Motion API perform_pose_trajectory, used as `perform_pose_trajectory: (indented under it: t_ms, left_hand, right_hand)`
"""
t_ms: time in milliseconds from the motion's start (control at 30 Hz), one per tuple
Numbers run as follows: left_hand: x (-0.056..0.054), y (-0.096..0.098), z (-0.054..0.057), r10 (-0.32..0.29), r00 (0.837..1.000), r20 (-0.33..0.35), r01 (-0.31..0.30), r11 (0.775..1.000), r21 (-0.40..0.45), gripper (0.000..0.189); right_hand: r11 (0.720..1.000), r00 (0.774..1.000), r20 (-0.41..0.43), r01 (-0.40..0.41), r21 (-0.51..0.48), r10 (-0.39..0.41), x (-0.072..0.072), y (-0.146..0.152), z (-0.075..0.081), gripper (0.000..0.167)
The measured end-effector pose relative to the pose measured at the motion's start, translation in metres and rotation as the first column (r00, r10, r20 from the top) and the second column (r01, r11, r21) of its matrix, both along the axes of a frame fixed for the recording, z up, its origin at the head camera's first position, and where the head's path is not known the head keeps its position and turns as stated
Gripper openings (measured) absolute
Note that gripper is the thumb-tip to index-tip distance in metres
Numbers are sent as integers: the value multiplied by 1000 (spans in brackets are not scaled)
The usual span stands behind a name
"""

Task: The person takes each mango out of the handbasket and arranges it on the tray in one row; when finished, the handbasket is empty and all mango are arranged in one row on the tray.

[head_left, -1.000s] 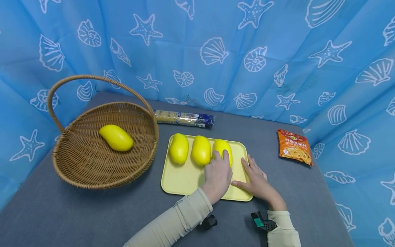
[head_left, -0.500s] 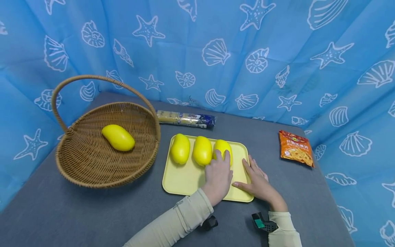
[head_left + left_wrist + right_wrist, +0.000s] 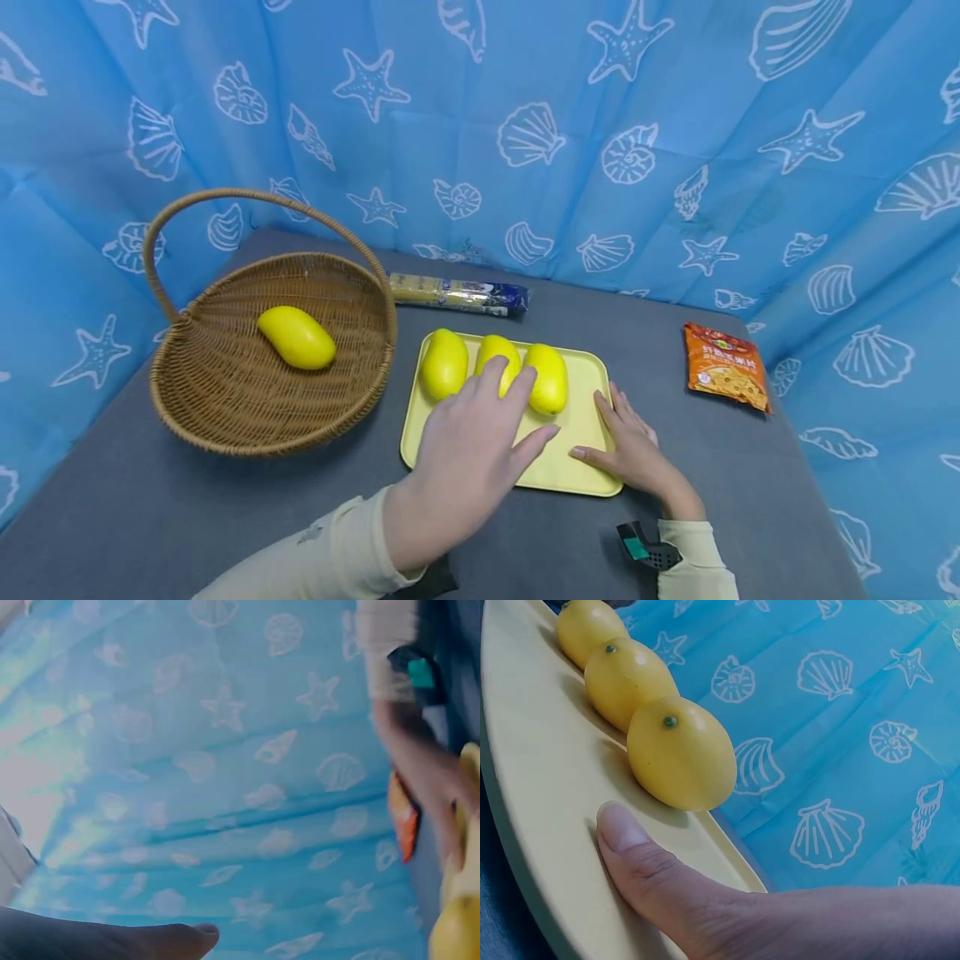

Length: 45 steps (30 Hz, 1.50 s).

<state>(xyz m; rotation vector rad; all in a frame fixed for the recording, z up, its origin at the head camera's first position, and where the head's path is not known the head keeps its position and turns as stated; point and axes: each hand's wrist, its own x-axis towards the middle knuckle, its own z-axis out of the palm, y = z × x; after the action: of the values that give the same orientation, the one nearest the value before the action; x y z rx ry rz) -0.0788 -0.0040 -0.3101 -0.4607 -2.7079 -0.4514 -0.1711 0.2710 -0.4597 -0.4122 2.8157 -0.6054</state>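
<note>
Three yellow mangoes lie side by side on a pale yellow tray: a left mango (image 3: 444, 365), a middle mango (image 3: 501, 350) partly hidden by fingers, and a right mango (image 3: 547, 379). My left hand (image 3: 468, 454) hovers over the tray with fingers spread and nothing in it; its thumb shows in the left wrist view. My right hand (image 3: 637, 454) rests on the right side of the tray (image 3: 577, 454), thumb on the tray's surface and fingers along its edge. In the right wrist view the nearest mango (image 3: 682, 754) sits just beyond my thumb.
A wicker basket (image 3: 225, 417) with a tall handle stands at the left, one mango (image 3: 297, 337) inside. Behind the tray lies a long clear packet (image 3: 457, 294) with a blue end. An orange snack bag (image 3: 726, 367) is at the right. A blue shell-print curtain (image 3: 570, 200) borders the table.
My left hand has lifted off the right mango, moved back and to the left, and spread its fingers. My right hand keeps its place on the tray. The head view has shifted slightly.
</note>
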Motion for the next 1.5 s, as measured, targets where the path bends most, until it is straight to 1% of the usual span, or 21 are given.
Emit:
perform_pose_trajectory:
  t_ms: [67,133,233,300,367,433,467,533,633,733,833,900,967,1033,1100,1167,1267,1300,1333,1367,1500]
  left_hand:
    - [5,-16,8,-16,999,-47,17,1000,24,52]
    - [8,-32,13,-18,997,-77,21,999,32,48]
    - [8,-56,20,-3,996,-86,5,1000,23,44]
    - [5,-73,22,27,997,-68,-27,1000,5,44]
    - [-1,-93,24,76,997,-21,-77,997,-17,43]
    - [-10,-114,24,139,989,41,-136,989,-58,44]
    - [-15,-126,24,168,983,80,-162,984,-79,45]
    - [-27,-149,23,222,960,170,-202,971,-126,52]
    - [-50,-183,18,274,914,301,-233,959,-164,62]
    - [-72,-213,11,293,867,402,-241,955,-174,67]
    - [-89,-235,2,284,824,489,-221,958,-184,72]
    - [-96,-245,-3,266,794,547,-198,963,-181,78]
    - [-101,-251,-7,239,752,614,-182,971,-155,82]
    - [-105,-255,-10,213,718,662,-176,977,-124,82]
    - [-109,-258,-13,191,694,694,-176,980,-94,84]
    - [-112,-260,-16,184,666,723,-186,979,-78,86]
    - [-115,-262,-20,195,639,744,-197,977,-87,92]
    - [-115,-262,-22,205,636,744,-198,975,-99,92]
    - [-116,-262,-24,215,624,751,-206,973,-108,92]
    - [-117,-262,-26,225,626,746,-204,971,-122,91]
    - [-119,-261,-31,252,665,703,-186,968,-170,84]
  right_hand:
    - [1000,1000,3,1,2,-2,1,2,1,104]
    - [1000,1000,7,5,3,-5,2,4,3,104]
    - [1000,1000,11,9,3,-9,2,7,5,104]
    - [1000,1000,13,7,1,-7,2,9,6,104]
    - [1000,1000,12,-1,-1,1,2,9,6,104]
    - [1000,1000,11,-8,-5,8,2,9,6,104]
    - [1000,1000,10,-11,-7,11,2,9,7,104]
    - [1000,1000,7,-15,-7,15,2,8,7,104]
    - [1000,1000,6,-13,-4,13,1,8,8,104]
    - [1000,1000,13,-11,-2,11,1,7,8,104]
    - [1000,1000,25,-10,-8,10,1,6,7,104]
    - [1000,1000,27,-8,-12,9,1,4,6,104]
    - [1000,1000,26,-4,-11,4,1,3,6,104]
    - [1000,1000,25,1,-7,0,1,3,5,104]
    - [1000,1000,28,4,-4,-3,1,3,5,104]
    - [1000,1000,31,5,-5,-5,1,4,4,104]
    - [1000,1000,30,3,-7,-3,0,4,3,104]
    - [1000,1000,29,3,-8,-3,0,4,2,104]
    - [1000,1000,28,2,-7,-2,-1,3,2,104]
    - [1000,1000,27,3,-8,-3,-1,3,2,104]
    - [1000,1000,25,1,-11,-1,-2,3,-2,105]
